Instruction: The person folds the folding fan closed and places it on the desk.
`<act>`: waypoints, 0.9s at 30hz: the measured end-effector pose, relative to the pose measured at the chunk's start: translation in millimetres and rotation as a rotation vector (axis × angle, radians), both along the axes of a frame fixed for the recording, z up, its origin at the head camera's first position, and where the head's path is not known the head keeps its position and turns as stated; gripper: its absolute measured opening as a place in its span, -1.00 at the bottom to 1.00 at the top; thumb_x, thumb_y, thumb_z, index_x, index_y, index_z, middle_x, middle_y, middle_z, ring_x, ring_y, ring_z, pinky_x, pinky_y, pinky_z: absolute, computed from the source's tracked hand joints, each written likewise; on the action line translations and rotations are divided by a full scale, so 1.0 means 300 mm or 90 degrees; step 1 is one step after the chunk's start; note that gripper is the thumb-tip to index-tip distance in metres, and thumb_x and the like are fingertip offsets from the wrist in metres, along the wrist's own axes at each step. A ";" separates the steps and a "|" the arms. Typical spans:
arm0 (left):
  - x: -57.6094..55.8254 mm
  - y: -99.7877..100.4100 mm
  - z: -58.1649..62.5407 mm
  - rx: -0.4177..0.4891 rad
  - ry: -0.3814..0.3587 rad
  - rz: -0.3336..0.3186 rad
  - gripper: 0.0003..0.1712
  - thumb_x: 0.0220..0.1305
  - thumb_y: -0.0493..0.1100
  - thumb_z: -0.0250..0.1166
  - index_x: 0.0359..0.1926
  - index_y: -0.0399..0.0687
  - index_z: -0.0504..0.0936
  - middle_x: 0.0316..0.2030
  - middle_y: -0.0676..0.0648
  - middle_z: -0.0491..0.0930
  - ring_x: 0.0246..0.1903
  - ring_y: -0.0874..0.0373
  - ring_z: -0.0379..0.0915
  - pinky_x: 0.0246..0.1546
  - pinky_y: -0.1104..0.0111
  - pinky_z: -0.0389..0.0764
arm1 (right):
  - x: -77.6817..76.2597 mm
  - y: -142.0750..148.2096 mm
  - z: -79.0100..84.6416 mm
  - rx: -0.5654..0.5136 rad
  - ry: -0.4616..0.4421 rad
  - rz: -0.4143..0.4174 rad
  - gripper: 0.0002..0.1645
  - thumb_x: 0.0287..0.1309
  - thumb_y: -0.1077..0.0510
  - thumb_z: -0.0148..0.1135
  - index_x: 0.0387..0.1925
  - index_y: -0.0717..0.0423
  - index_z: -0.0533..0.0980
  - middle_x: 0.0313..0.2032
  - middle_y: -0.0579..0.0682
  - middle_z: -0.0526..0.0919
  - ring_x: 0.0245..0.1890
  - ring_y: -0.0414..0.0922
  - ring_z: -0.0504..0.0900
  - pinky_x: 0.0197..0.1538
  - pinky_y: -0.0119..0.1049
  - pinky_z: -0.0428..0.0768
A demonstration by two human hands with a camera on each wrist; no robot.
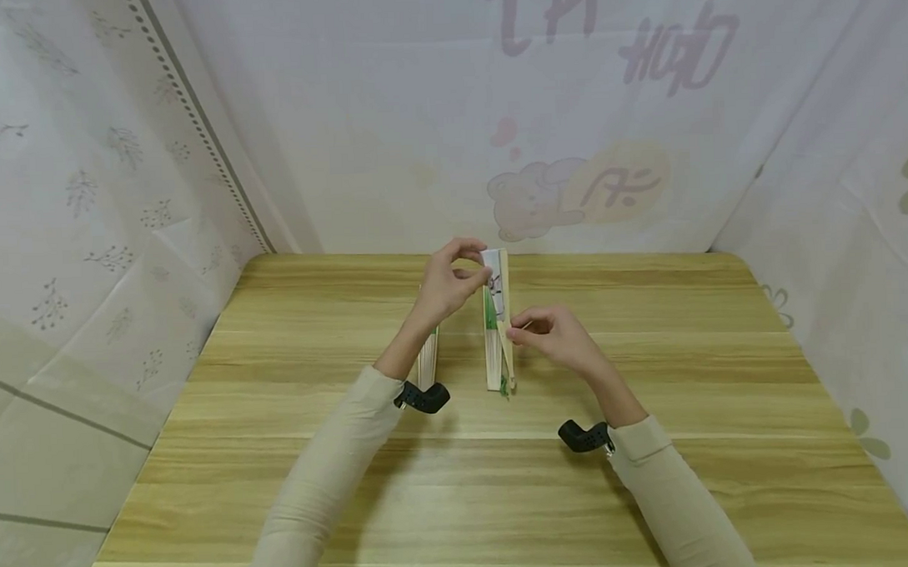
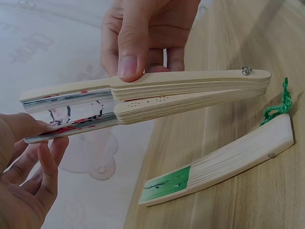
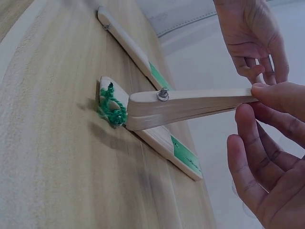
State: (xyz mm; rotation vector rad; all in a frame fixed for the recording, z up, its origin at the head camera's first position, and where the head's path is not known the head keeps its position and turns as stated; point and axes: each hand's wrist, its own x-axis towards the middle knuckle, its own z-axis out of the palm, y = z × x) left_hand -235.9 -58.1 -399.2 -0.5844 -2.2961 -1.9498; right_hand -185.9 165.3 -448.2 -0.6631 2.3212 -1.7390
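Above the table I hold a folding fan (image 2: pixel 190 83), slightly spread, with pale wooden ribs and white paper patterned in red and black. My left hand (image 1: pixel 450 285) pinches the paper end between thumb and fingers. Lower down, my right hand (image 1: pixel 557 340) pinches the ribs, its thumb on the outer guard in the left wrist view. A metal rivet (image 3: pixel 163 94) shows at the fan's narrow end. Beneath it lies a closed fan with green paper (image 3: pixel 186 155), a green cord (image 3: pixel 112 113) at its end.
Another closed green fan (image 3: pixel 126 45) lies on the wooden table (image 1: pixel 652 377), left of the first and partly behind my left arm in the head view. Printed cloth (image 1: pixel 389 136) hangs behind the table and at both sides. A black device (image 1: pixel 423 397) is on each wrist.
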 end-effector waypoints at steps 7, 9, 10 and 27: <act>-0.002 -0.006 0.008 -0.001 0.033 -0.008 -0.61 0.31 -0.45 0.36 0.14 -0.36 0.55 -0.11 -0.32 0.57 -0.29 -0.25 0.67 -0.24 0.16 0.71 | -0.005 0.010 -0.021 -0.041 -0.038 -0.016 -0.74 0.34 0.17 0.36 -0.07 0.31 0.66 -0.14 0.15 0.68 -0.17 0.35 0.65 -0.06 0.24 0.62; -0.004 -0.006 0.009 -0.002 0.037 -0.011 -0.62 0.31 -0.44 0.36 0.13 -0.36 0.56 -0.11 -0.32 0.57 -0.28 -0.22 0.67 -0.22 0.19 0.71 | -0.007 0.009 -0.023 -0.054 -0.043 -0.010 -0.75 0.35 0.19 0.35 -0.07 0.32 0.64 -0.14 0.17 0.68 -0.16 0.37 0.64 -0.05 0.24 0.62; -0.005 -0.006 0.010 -0.004 0.039 -0.010 -0.62 0.31 -0.44 0.36 0.13 -0.36 0.56 -0.11 -0.31 0.58 -0.26 -0.19 0.67 -0.21 0.21 0.71 | -0.008 0.007 -0.024 -0.063 -0.046 -0.005 -0.76 0.35 0.21 0.35 -0.07 0.32 0.64 -0.14 0.19 0.67 -0.15 0.40 0.64 -0.05 0.24 0.61; -0.009 0.001 0.009 -0.033 0.063 0.010 -0.61 0.28 -0.45 0.39 0.11 -0.37 0.56 -0.13 -0.25 0.58 -0.16 -0.05 0.60 -0.16 0.27 0.69 | -0.018 -0.013 -0.025 -0.073 -0.034 0.031 -0.89 0.39 0.34 0.25 -0.16 0.37 0.57 -0.23 0.21 0.62 -0.22 0.52 0.56 -0.09 0.30 0.59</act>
